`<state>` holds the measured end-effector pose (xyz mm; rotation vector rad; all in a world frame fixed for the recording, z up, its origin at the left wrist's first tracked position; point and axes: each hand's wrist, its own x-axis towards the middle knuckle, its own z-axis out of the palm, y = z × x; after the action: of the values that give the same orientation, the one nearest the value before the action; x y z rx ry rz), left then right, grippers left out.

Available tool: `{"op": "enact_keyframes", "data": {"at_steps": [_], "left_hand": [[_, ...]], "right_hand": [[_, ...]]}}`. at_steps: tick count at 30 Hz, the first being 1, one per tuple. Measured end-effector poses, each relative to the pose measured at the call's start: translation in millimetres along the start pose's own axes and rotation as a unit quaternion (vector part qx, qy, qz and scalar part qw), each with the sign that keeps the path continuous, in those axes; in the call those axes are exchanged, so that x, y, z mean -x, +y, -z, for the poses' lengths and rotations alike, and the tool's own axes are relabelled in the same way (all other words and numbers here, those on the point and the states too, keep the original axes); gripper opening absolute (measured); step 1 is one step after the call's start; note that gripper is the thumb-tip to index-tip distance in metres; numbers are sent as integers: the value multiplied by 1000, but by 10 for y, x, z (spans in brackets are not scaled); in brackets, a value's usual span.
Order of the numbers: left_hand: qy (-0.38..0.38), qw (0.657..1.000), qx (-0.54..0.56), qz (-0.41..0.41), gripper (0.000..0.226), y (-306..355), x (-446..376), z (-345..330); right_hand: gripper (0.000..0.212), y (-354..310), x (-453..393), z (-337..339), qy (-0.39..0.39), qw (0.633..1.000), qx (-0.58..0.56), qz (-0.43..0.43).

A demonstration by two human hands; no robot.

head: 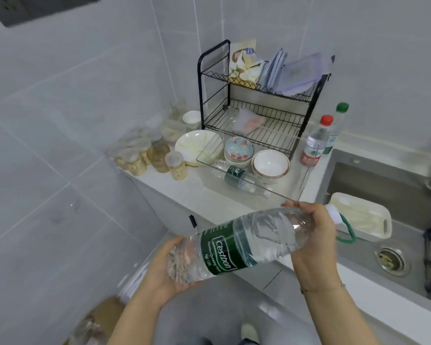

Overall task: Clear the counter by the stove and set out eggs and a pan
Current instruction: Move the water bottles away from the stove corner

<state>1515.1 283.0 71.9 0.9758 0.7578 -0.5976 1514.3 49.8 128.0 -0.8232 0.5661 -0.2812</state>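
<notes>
Two bare hands hold a large clear water bottle (244, 247) sideways in the air, in front of the counter edge. Cupped from below, the left hand (167, 267) wraps its fingers around the bottle's base. Gripping from above, the right hand (314, 235) curls its fingers round the shoulder near the white cap (334, 214). A dark green label circles the bottle's middle.

This looks like the clearing part of the task: the bottle seems to be on its way off the counter (204, 195). To do it well, keep both hands firm, since the bottle looks nearly full and the plastic may flex, and keep the cap end level so it cannot slip.

No eggs, pan or stove are in view.

On the counter beyond, a second green-labelled bottle (239, 179) lies on its side in a clear tray (291, 185), just beside stacked bowls (270, 165). A white plate (197, 145) and lidded glass jars (157, 155) sit to the left. A black two-tier dish rack (259, 95) stands behind, and two small upright bottles (319, 140) with red and green caps stand next to it. To the right is a steel sink (373, 235) holding a white tray (363, 215). The crowded counter leaves little room to set anything down.
</notes>
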Motion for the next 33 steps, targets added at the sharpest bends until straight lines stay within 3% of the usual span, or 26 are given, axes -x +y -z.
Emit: {"op": "enact_keyframes", "data": {"at_steps": [6,7,10,12,14,16,19,21,23,24,26,29,33], "left_hand": [[-28,995,-81,-46,15,718,-365,173],[-40,991,-114,-59,18,868,-463,254],[-64,996,-55,-33,51,1238,-620,393],[-92,993,-74,-24,59,1492,-770,492],[-107,988,-110,-6,52,1668,-959,621],[-141,970,-195,-25,28,1869,-1124,702],[-138,972,-188,11,31,2108,-1352,781],[-119,963,-239,-26,43,2194,-1490,818],[-78,944,-296,-119,36,2305,-1615,845],[-61,921,-342,-174,27,2373,-1654,828],[-47,847,-437,-299,31,2516,-1795,783],[-61,675,-590,-438,40,2724,-2008,621],[-100,476,-733,-475,60,2889,-2288,277]], "right_hand": [[17,363,-354,-631,26,1000,-3,10],[17,448,-391,-753,38,999,-5,17],[18,613,-421,-1055,60,997,-12,44],[17,735,-445,-1303,69,995,9,65],[16,819,-441,-1515,78,992,28,93],[11,921,-463,-1709,88,988,35,125],[20,1024,-541,-1938,90,982,49,160],[35,1072,-614,-2088,94,976,82,180],[26,1131,-715,-2242,93,970,105,198],[15,1157,-755,-2309,88,968,114,206],[9,1194,-833,-2409,64,959,155,227],[5,1249,-953,-2472,2,945,224,239],[11,1388,-1073,-2491,-46,913,318,250]]}}
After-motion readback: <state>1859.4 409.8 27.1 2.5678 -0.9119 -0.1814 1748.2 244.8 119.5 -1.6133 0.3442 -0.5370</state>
